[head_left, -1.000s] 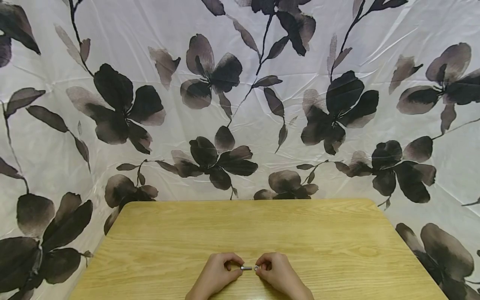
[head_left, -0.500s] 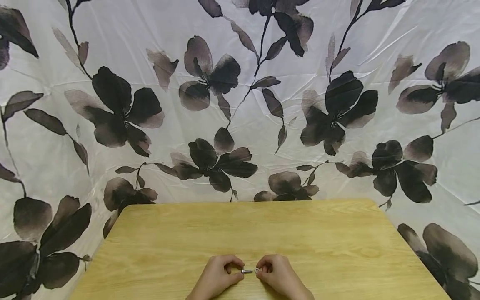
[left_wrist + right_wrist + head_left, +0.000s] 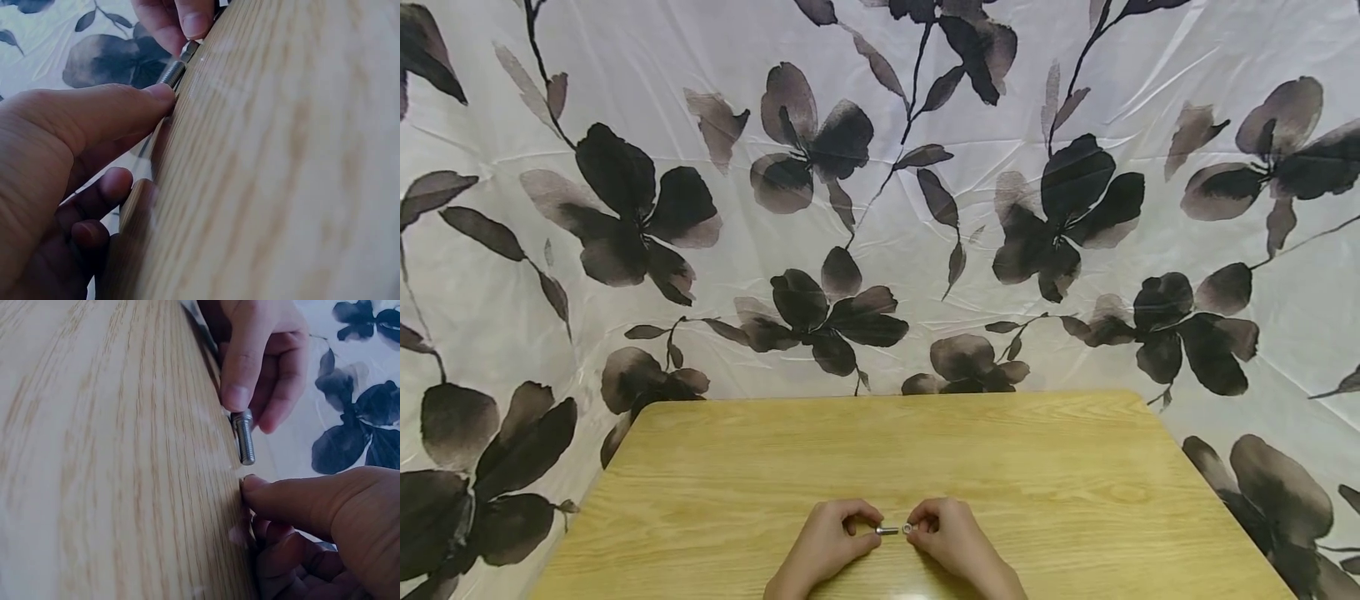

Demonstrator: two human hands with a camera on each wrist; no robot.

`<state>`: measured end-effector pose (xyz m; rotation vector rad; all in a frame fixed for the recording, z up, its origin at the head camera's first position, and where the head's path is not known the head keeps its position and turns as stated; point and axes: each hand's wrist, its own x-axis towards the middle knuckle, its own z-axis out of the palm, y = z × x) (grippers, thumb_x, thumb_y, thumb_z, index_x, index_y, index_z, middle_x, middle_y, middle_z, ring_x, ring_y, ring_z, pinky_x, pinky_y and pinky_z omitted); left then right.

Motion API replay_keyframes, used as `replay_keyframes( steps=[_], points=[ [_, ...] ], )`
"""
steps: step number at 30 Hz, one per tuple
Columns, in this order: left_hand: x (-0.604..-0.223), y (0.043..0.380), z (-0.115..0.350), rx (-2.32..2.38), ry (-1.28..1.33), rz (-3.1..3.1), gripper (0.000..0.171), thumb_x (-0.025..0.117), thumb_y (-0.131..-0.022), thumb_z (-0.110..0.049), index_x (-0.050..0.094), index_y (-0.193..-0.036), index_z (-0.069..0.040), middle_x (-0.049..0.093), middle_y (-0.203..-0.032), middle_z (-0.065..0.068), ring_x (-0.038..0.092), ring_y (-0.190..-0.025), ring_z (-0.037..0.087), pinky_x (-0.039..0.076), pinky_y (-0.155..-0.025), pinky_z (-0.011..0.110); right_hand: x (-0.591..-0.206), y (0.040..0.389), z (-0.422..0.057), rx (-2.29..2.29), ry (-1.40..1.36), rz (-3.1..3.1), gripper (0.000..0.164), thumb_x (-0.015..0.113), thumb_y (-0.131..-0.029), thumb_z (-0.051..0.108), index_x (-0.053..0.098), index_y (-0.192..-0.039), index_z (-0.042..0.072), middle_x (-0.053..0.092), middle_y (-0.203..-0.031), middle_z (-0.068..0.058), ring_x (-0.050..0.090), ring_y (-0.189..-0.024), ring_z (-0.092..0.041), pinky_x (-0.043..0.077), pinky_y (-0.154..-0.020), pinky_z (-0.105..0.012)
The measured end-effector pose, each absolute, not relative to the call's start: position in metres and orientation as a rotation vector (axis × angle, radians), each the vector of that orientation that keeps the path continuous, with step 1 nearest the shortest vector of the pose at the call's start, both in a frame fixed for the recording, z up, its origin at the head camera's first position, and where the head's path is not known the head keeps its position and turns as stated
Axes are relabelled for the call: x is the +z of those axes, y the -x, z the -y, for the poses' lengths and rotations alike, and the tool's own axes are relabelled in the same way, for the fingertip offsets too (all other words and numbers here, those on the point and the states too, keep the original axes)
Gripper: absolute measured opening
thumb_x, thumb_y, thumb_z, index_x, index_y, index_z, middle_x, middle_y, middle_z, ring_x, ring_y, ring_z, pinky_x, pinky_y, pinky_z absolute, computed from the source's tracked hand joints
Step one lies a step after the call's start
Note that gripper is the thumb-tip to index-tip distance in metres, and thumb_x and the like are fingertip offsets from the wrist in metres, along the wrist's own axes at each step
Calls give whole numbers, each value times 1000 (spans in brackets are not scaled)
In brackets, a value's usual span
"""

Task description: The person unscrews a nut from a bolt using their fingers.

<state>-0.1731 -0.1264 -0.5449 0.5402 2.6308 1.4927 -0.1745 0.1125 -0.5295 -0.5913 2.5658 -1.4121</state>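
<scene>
My left hand (image 3: 829, 540) pinches a silver metal bolt (image 3: 887, 531) by its head between thumb and fingertips. The bolt's threaded shank (image 3: 247, 447) lies level and points toward my right hand (image 3: 953, 535). That hand pinches a small metal nut (image 3: 907, 528) by its edge, a short gap from the bolt's tip. In the left wrist view the nut (image 3: 189, 50) stands just past the end of the bolt (image 3: 172, 74), in line with it. The right thumb (image 3: 281, 497) hides most of the nut in the right wrist view. Both hands are low over the table.
The wood-grain table (image 3: 880, 450) stretches ahead of the hands to a far edge with rounded corners. Behind it and along both sides hangs a pale cloth (image 3: 940, 275) with dark flowers.
</scene>
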Motion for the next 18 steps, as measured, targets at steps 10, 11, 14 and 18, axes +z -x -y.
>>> replay_keyframes(
  steps=[10, 11, 14, 18],
  points=[
    [-544, 174, 124, 1512, -510, -2620, 17, 84, -84, -17, 80, -100, -20, 76, -93, -9, 52, -66, 1, 43, -58, 21, -527, 177, -119, -1421, 585, -2543, 8, 80, -89, 12, 78, -94, 6, 64, -78, 5, 53, -68, -1, 45, -60, -18],
    [-543, 175, 123, 1511, -515, -2619, 17, 84, -84, -16, 80, -100, -19, 77, -93, -8, 51, -66, 1, 43, -58, 20, -527, 177, -120, -1422, 584, -2539, 8, 80, -89, 12, 78, -94, 5, 64, -78, 5, 53, -68, -1, 45, -61, -18],
    [-542, 177, 119, 1509, -530, -2602, 17, 84, -84, -15, 80, -101, -18, 77, -94, -7, 51, -67, 1, 43, -59, 20, -527, 177, -125, -1411, 579, -2555, 9, 79, -90, 13, 78, -94, 5, 65, -79, 5, 54, -69, -1, 46, -62, -19],
    [-540, 180, 113, 1507, -560, -2573, 17, 83, -86, -16, 79, -103, -17, 77, -96, -8, 51, -70, 1, 44, -62, 20, -528, 178, -132, -1389, 565, -2581, 10, 79, -90, 14, 78, -95, 5, 64, -80, 6, 54, -70, -1, 47, -63, -19]
  ],
)
